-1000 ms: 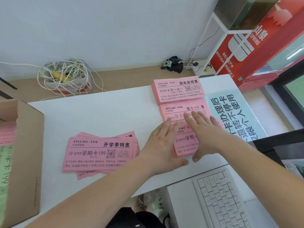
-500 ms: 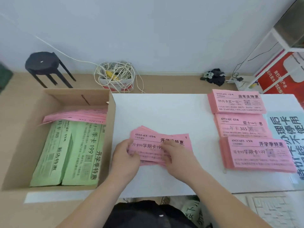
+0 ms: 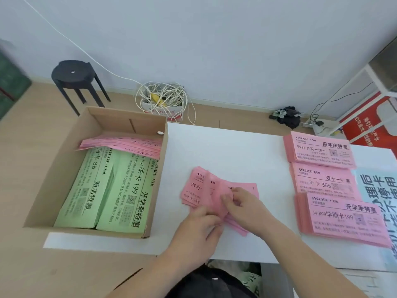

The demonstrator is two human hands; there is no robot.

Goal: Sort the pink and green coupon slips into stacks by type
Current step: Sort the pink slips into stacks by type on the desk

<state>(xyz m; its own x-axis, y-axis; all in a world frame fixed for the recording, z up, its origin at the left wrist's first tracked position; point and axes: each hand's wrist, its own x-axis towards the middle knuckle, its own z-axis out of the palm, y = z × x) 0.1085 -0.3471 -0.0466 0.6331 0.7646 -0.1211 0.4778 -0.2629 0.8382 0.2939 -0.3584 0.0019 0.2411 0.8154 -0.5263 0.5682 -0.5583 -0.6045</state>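
Several dozen sheets, at a guess, make up the loose fan of pink slips (image 3: 198, 188) lying mid-way along the white table (image 3: 236, 151). More than one printed heading shows across it, so it looks unsorted.

Both hands are on the fan. The right hand (image 3: 247, 206) curls its fingertips onto the top sheets near the middle and pinches what seems to be a single slip. The left hand (image 3: 198, 225) grips the near edge with its fingers tucked among the sheets; how many it holds cannot be made out.

This is thin paper: light, limp, quick to slide sheet over sheet and easy to crease. One slip is probably best peeled up by a corner or short edge while the other hand pins the rest. A whole pile would want squaring first, then lifting by its long edges.

To the right, three sorted piles sit in a column, each just beside the next: the far pink stack (image 3: 320, 150), the middle pink stack (image 3: 324, 179) and the near pink stack (image 3: 343, 218), whose lower sheets are splayed. A pale blue printed sheet (image 3: 378, 190) lies under their right side.

At the table's left end stands a cardboard box (image 3: 60, 175). It holds two green bundles (image 3: 129, 190) side by side, with boxed pink slips (image 3: 122, 145) lying over their far ends. Much sorting appears to remain.

On the floor beyond are a black stool (image 3: 75, 74) and a coil of white cable (image 3: 163, 97).
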